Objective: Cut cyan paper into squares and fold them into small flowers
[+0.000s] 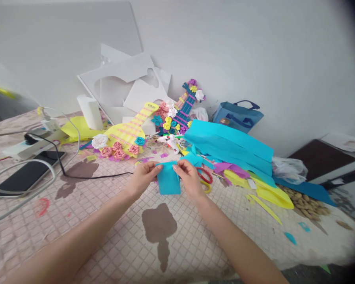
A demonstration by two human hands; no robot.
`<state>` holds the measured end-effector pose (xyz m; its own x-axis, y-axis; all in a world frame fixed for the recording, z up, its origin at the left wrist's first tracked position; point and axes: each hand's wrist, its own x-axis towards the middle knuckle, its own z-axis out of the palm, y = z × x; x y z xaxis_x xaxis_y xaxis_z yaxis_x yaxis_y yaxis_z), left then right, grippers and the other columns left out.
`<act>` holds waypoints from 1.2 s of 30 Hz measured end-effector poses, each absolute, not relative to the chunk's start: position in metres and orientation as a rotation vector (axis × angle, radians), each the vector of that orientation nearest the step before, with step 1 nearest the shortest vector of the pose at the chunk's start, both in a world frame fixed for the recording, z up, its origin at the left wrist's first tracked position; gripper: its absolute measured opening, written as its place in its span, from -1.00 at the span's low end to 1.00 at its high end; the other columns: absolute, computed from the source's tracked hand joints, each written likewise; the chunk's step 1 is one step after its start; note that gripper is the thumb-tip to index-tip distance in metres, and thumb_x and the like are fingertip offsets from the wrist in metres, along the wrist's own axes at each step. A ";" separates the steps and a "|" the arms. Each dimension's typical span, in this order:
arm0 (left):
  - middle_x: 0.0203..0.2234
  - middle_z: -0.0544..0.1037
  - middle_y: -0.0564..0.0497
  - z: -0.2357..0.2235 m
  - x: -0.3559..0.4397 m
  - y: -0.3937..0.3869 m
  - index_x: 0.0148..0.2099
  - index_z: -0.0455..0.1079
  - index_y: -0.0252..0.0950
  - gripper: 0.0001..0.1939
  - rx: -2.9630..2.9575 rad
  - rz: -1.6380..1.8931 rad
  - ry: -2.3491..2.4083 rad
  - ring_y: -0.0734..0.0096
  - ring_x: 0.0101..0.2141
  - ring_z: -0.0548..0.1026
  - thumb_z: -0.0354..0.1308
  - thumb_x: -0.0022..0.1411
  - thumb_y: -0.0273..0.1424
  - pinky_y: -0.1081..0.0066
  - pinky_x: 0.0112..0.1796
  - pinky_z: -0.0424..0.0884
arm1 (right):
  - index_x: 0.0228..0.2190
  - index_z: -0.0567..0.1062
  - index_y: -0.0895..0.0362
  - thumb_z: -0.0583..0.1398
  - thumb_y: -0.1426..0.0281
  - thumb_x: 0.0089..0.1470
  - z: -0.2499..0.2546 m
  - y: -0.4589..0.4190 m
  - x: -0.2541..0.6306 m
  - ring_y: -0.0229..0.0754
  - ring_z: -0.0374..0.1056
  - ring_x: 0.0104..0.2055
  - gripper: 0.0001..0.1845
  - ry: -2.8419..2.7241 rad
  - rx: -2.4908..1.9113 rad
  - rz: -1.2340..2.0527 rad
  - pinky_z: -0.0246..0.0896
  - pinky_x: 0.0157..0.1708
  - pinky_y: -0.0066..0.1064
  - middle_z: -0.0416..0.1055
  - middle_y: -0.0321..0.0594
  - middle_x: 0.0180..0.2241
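Between my two hands hangs a small rectangle of turquoise crepe paper [169, 181], held up by its top corners over the table. My left hand [145, 174] pinches the upper left corner between thumb and fingers. At the upper right corner, my right hand [188, 176] has the same kind of pinch. Scissors [206, 177] with red and yellow handles lie just right of my right hand, partly hidden by it. Behind the paper rests a white glue gun [172, 142]. Turquoise scraps [195, 158] lie beside it.
A yellow paper guitar with flowers [126, 136] and a dark blue one [187, 104] stand behind. Large turquoise sheets [230, 146] and peanuts [306, 204] are at right. A phone [26, 173], power strip [26, 146] and cables occupy the left. White cut boards [121, 75] lean against the wall.
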<state>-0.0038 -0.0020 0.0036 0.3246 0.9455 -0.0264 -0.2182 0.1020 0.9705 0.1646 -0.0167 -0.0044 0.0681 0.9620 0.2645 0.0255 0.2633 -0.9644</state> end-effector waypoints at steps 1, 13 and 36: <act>-0.59 0.44 0.07 0.003 -0.004 -0.002 -0.39 0.42 -0.39 -0.62 1.132 1.028 0.837 0.54 -0.54 0.38 0.31 -0.04 -0.14 0.48 -0.43 0.41 | -0.51 0.31 0.10 0.23 0.24 -0.01 -0.004 -0.017 0.165 -0.30 0.07 -0.47 -0.76 -1.286 -1.050 0.949 0.00 -0.46 -0.46 0.14 -0.38 -0.52; -0.57 0.47 0.05 0.005 -0.004 -0.004 -0.39 0.44 -0.38 -0.66 1.130 1.048 0.846 0.51 -0.53 0.41 0.31 -0.02 -0.17 0.45 -0.42 0.43 | -0.50 0.34 0.09 0.24 0.21 -0.03 -0.005 -0.018 0.164 -0.28 0.11 -0.47 -0.75 -1.265 -1.076 0.952 0.04 -0.43 -0.44 0.21 -0.37 -0.51; -0.51 0.55 0.00 -0.001 -0.001 -0.003 -0.34 0.45 -0.38 -0.66 1.005 1.047 0.805 0.45 -0.46 0.48 0.35 -0.05 -0.21 0.40 -0.34 0.45 | -0.53 0.36 0.11 0.29 0.20 -0.13 0.000 -0.019 0.163 -0.29 0.11 -0.49 -0.73 -1.128 -1.123 1.073 0.03 -0.46 -0.44 0.24 -0.37 -0.53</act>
<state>-0.0011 -0.0033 -0.0011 0.3108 0.9481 -0.0671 -0.3084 0.1673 0.9364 0.1634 -0.0191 0.0003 0.1175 0.9866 0.1134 -0.0636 0.1215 -0.9906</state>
